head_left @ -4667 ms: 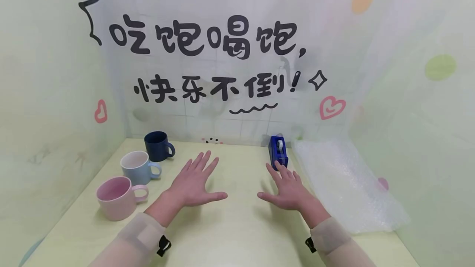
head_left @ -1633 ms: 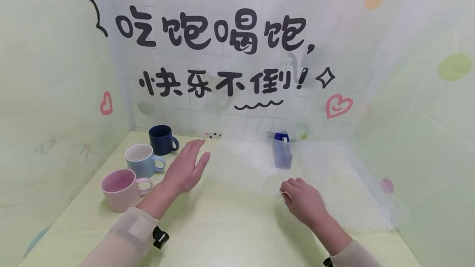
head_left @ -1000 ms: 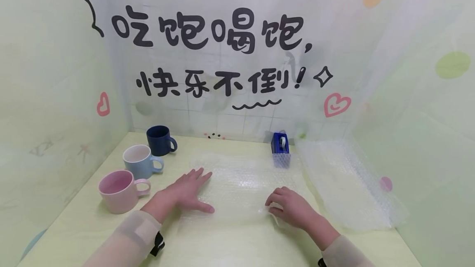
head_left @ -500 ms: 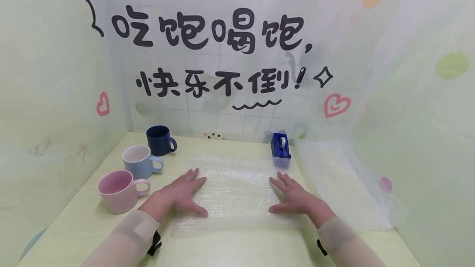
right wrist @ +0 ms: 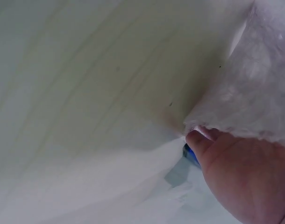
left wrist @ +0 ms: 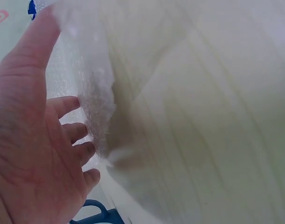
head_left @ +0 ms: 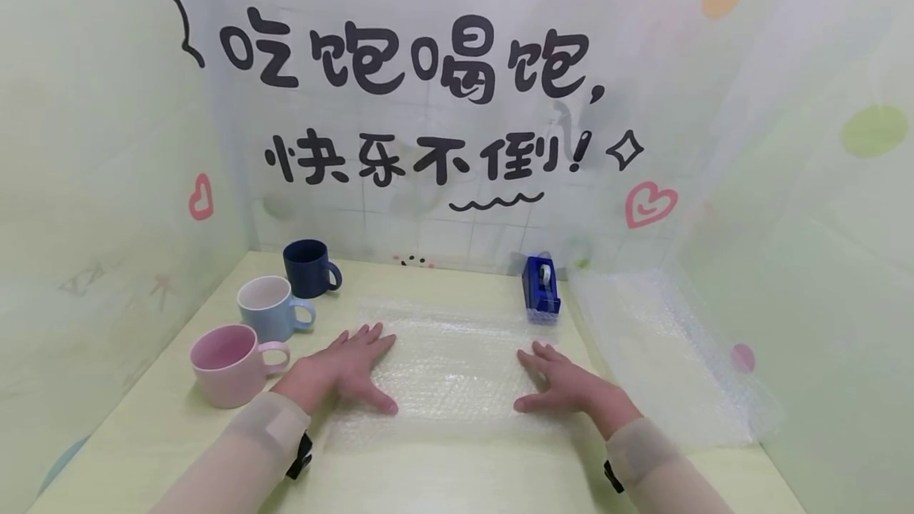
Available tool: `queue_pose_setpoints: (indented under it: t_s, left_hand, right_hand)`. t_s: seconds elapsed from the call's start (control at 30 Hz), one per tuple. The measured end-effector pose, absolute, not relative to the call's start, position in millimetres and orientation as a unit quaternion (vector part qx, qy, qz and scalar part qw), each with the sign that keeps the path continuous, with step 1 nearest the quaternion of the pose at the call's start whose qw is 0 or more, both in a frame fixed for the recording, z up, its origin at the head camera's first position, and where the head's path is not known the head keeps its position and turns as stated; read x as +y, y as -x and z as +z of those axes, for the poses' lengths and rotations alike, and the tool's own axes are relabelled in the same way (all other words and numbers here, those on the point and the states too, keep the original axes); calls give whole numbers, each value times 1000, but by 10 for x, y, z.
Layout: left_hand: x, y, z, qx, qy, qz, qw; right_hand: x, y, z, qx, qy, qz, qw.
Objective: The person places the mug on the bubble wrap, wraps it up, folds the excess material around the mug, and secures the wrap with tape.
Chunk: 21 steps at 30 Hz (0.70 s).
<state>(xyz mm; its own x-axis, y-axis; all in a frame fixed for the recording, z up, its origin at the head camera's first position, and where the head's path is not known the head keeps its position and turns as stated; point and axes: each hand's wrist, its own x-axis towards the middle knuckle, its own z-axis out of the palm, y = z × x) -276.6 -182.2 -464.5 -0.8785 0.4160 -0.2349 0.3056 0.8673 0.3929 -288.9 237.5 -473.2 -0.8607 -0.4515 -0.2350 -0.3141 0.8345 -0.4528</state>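
Observation:
A clear sheet of bubble wrap [head_left: 450, 371] lies spread across the middle of the table, its far right corner overlapping the front of a blue tape dispenser [head_left: 540, 288]. My left hand [head_left: 350, 363] rests on the sheet's left part, fingers spread and thumb pointing inward. On the right part, my right hand [head_left: 564, 383] lies with its fingers extended and thumb toward the middle. In the left wrist view the fingertips of my left hand [left wrist: 39, 126] meet the underside edge of the wrap [left wrist: 89, 60]. The right wrist view shows wrap [right wrist: 259, 88] above my right hand [right wrist: 245, 175], hiding most fingers.
Three mugs stand in a row on the left: pink [head_left: 227, 379], light blue [head_left: 264, 314] and navy [head_left: 305, 272], handles to the right. More bubble wrap [head_left: 664, 363] lies flat at the right side. Printed sheeting [head_left: 443, 236] walls the table at the back and sides.
My right hand brought a bubble wrap sheet from the right pile to the middle and let go of it. Both hands then came down flat on it; over the last half second they barely move.

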Motion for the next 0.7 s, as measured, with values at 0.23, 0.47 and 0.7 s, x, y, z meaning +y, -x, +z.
queue_pose_setpoints:
  t_s: [0.23,0.47,0.7]
  left_hand:
    - [-1823,2773,-4621,954,-192,164,159]
    - [-1831,2749,-4629,956,-187,162,160]
    - [-1810,2717,-4578,957,-178,161,163]
  right_hand:
    - [2318,2861,-4708,948,200,-187,165]
    - [2277,2829,-4670,949,196,-181,166]
    - [2271,2824,-4678,949,200,-181,161]
